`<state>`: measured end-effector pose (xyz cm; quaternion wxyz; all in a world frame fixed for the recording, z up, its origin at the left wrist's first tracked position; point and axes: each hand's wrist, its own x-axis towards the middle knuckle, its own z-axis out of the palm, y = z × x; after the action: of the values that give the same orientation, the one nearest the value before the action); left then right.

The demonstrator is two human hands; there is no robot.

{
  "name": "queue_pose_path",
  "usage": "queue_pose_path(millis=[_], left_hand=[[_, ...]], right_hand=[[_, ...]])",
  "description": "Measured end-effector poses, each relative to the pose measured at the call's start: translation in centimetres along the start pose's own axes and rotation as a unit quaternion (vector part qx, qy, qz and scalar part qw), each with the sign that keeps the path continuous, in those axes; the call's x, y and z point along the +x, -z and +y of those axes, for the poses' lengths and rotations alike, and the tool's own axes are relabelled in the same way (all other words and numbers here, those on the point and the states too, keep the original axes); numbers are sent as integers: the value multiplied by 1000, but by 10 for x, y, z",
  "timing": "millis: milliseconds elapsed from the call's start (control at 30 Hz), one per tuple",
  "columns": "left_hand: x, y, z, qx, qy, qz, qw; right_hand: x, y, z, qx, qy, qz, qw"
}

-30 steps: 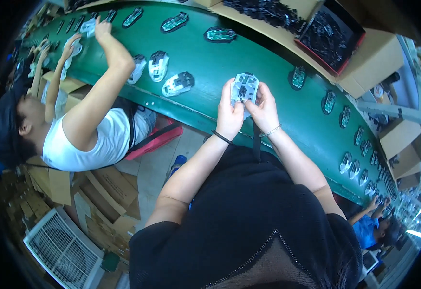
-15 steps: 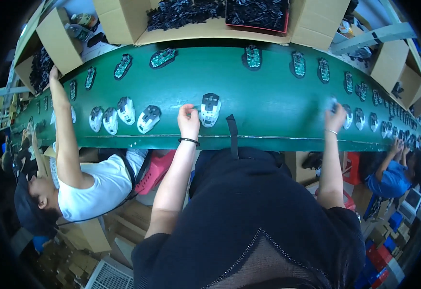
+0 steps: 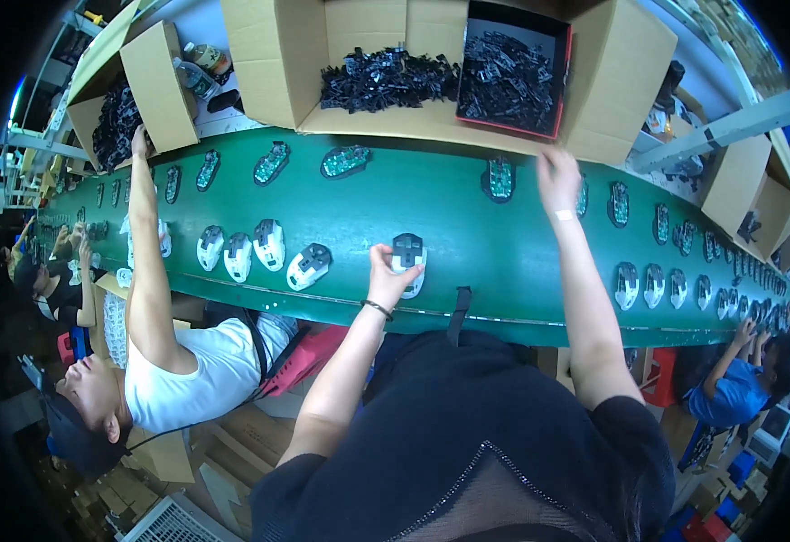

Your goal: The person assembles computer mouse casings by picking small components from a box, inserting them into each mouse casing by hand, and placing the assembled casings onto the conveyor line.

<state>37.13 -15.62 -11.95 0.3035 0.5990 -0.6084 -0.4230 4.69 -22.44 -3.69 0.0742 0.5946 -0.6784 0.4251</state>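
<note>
Toward the front of the green belt [image 3: 467, 208], our left hand [image 3: 390, 274] grips the white mouse [image 3: 407, 247]; at the back, our blurred right hand [image 3: 558, 176], closure indiscernible, could knock the adjacent circuit board [image 3: 584, 196] if swept low.

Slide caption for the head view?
Left hand on a white-and-black mouse shell on a green table, right hand near a cardboard box of black parts.

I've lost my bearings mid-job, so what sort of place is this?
Probably a factory assembly line, perhaps for computer mice: a long green worktop carries rows of circuit boards and mouse-shaped shells, and an open cardboard box beyond holds small black parts.
</note>
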Motion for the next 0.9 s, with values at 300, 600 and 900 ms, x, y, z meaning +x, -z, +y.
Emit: queue_pose_path(millis=[300, 600, 900], left_hand=[[-8, 63, 20, -630, 158, -126, 750], [19, 44, 25, -726, 144, -159, 654], [22, 52, 54, -748, 81, -187, 632]], right_hand=[[159, -122, -53, -229, 11, -221, 948], [192, -156, 77, -108, 195, -190, 956], [215, -171, 172, 35, -21, -143, 989]])
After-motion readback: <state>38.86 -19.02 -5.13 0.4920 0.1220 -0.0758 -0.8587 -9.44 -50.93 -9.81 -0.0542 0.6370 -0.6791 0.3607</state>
